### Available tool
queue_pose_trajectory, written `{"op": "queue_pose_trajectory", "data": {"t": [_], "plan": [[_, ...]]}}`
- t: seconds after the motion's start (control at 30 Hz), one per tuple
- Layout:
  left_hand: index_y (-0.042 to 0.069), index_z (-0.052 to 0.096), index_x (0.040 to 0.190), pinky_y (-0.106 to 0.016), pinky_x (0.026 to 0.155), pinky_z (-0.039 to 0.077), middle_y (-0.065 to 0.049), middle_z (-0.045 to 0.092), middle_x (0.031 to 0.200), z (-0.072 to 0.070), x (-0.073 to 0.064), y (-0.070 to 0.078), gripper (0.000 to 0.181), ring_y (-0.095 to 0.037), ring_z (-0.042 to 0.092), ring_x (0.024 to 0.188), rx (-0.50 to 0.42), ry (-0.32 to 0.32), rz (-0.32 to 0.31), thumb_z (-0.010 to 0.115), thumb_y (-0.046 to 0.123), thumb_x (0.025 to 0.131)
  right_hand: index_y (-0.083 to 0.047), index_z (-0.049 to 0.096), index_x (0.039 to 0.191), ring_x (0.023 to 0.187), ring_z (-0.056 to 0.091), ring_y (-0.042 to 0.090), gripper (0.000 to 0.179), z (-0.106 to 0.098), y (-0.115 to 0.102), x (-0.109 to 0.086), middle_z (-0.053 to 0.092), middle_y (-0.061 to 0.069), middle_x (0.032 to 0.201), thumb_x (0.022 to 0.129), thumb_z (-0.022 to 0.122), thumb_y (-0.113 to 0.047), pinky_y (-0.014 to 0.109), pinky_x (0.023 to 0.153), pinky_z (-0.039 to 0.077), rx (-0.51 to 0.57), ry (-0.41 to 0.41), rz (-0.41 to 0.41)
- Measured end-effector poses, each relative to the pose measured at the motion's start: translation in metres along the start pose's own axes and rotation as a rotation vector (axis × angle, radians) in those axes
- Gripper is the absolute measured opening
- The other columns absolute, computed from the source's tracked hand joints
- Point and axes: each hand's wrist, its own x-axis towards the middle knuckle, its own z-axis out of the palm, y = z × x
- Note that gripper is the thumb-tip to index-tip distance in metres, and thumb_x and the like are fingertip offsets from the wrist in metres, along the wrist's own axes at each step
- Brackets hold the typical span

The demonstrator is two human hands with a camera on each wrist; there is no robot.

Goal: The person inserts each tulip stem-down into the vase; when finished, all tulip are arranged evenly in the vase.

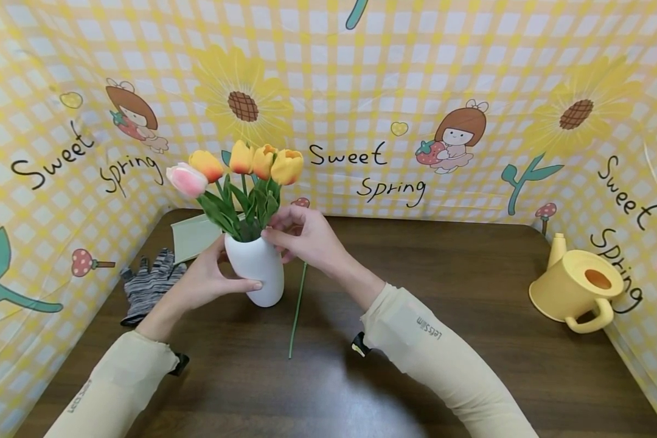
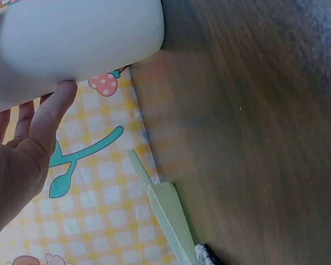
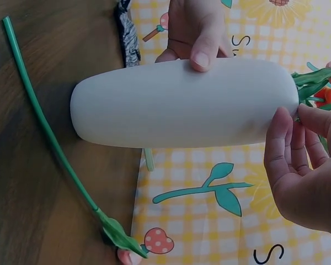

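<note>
A white vase [image 1: 256, 267] stands slightly tilted on the table, holding several yellow-orange tulips [image 1: 241, 158] and a pink tulip [image 1: 187, 180]. My left hand [image 1: 208, 277] grips the vase from its left side, thumb across the front. At the rim, my right hand [image 1: 306, 237] pinches the vase's edge beside the green leaves; in the right wrist view its fingers [image 3: 278, 138] touch the outer wall. On the table to the right of the vase lies a loose artificial flower with a green stem [image 1: 298, 310]. Its pinkish bloom [image 3: 129, 256] shows only partly in the right wrist view.
A grey striped glove [image 1: 150, 286] lies at the left, near a pale green dustpan-like piece [image 1: 197, 236]. At the right stands a yellow watering can [image 1: 575, 286]. A yellow checked cloth [image 1: 361, 91] walls in the dark wooden table [image 1: 443, 286].
</note>
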Motion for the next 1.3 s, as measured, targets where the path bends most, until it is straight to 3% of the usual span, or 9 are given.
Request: {"op": "queue_pose_trajectory", "data": {"t": [0.1, 0.3, 0.5, 0.67, 0.87, 1.1, 1.3], "plan": [[0.030, 0.035, 0.153, -0.041, 0.075, 0.060, -0.004, 0.054, 0.132, 0.000, 0.000, 0.000, 0.095, -0.029, 0.055, 0.112, 0.003, 0.001, 0.005, 0.091, 0.020, 0.078, -0.004, 0.067, 0.108, 0.077, 0.067, 0.032, 0.017, -0.001, 0.001, -0.001, 0.068, 0.011, 0.095, 0.095, 0.074, -0.013, 0.046, 0.062, 0.061, 0.013, 0.004, 0.008], [0.028, 0.035, 0.153, -0.043, 0.075, 0.059, -0.004, 0.055, 0.132, 0.000, 0.000, 0.000, 0.095, -0.029, 0.056, 0.111, 0.007, 0.000, 0.023, 0.092, 0.018, 0.077, -0.006, 0.067, 0.110, 0.082, 0.065, 0.041, 0.021, -0.006, 0.007, -0.003, 0.068, 0.011, 0.096, 0.095, 0.074, -0.019, 0.041, 0.062, 0.061, 0.035, 0.022, 0.051], [0.028, 0.037, 0.152, -0.042, 0.076, 0.058, -0.002, 0.055, 0.132, -0.001, 0.002, 0.000, 0.094, -0.027, 0.056, 0.111, 0.027, 0.008, 0.030, 0.092, 0.019, 0.077, -0.005, 0.066, 0.110, 0.076, 0.065, 0.033, 0.020, -0.012, 0.016, -0.006, 0.066, 0.014, 0.095, 0.095, 0.074, -0.018, 0.041, 0.061, 0.061, 0.033, 0.051, 0.089], [0.029, 0.038, 0.151, -0.045, 0.077, 0.057, 0.000, 0.056, 0.131, 0.000, 0.002, -0.001, 0.095, -0.025, 0.056, 0.110, 0.038, 0.023, 0.018, 0.093, 0.022, 0.075, -0.005, 0.065, 0.110, 0.077, 0.065, 0.038, 0.019, -0.018, 0.030, -0.010, 0.066, 0.015, 0.096, 0.096, 0.073, -0.015, 0.042, 0.062, 0.061, 0.052, 0.068, 0.146], [0.033, 0.039, 0.149, -0.048, 0.077, 0.058, 0.002, 0.055, 0.131, 0.002, 0.000, -0.002, 0.095, -0.024, 0.056, 0.110, 0.025, 0.034, -0.013, 0.095, 0.024, 0.073, -0.002, 0.064, 0.116, 0.072, 0.068, 0.026, 0.027, -0.026, 0.051, -0.014, 0.068, 0.011, 0.096, 0.095, 0.074, -0.016, 0.037, 0.061, 0.061, 0.071, 0.093, 0.274], [0.033, 0.039, 0.149, -0.042, 0.075, 0.059, 0.001, 0.054, 0.132, 0.003, -0.001, -0.003, 0.095, -0.026, 0.056, 0.110, 0.017, 0.032, -0.020, 0.095, 0.025, 0.073, 0.005, 0.061, 0.125, 0.085, 0.071, 0.037, 0.038, -0.030, 0.080, -0.014, 0.067, 0.026, 0.115, 0.095, 0.074, -0.014, 0.038, 0.065, 0.062, 0.112, 0.125, 0.431], [0.033, 0.038, 0.150, -0.041, 0.075, 0.060, 0.001, 0.054, 0.133, 0.001, 0.000, -0.003, 0.096, -0.026, 0.056, 0.111, 0.019, 0.033, -0.015, 0.095, 0.024, 0.073, 0.008, 0.058, 0.129, 0.077, 0.073, 0.028, 0.043, -0.028, 0.100, -0.010, 0.067, 0.027, 0.119, 0.095, 0.074, -0.013, 0.037, 0.067, 0.062, 0.121, 0.140, 0.521]]}}
